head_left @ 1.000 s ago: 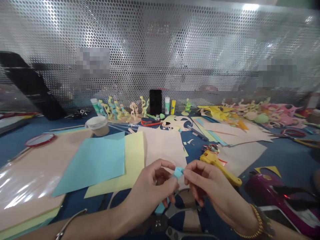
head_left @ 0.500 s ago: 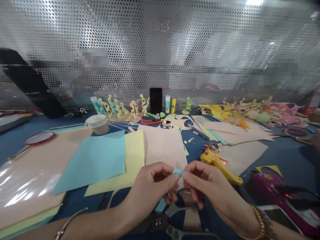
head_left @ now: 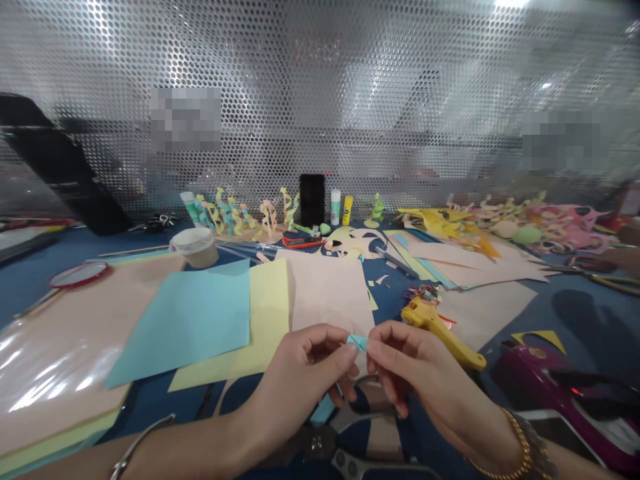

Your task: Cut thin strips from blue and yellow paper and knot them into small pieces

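One tub [head_left: 194, 248] — contents hidden, hands [head_left: 305, 373] [head_left: 420, 367] pinching blue paper [head_left: 357, 342]

No text, brand or number could be read. Labels were carried by a white-capped glue stick [head_left: 335, 207] and a yellow tube [head_left: 347, 211], but their print was too small to be made out. Two pixelated patches [head_left: 185, 119] on the perforated metal panel [head_left: 400, 87] were also illegible.

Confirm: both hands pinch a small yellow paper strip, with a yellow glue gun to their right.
No: the paper strip is light blue, not yellow, as the head view shows. The left hand and right hand pinch it, the yellow glue gun to their right.
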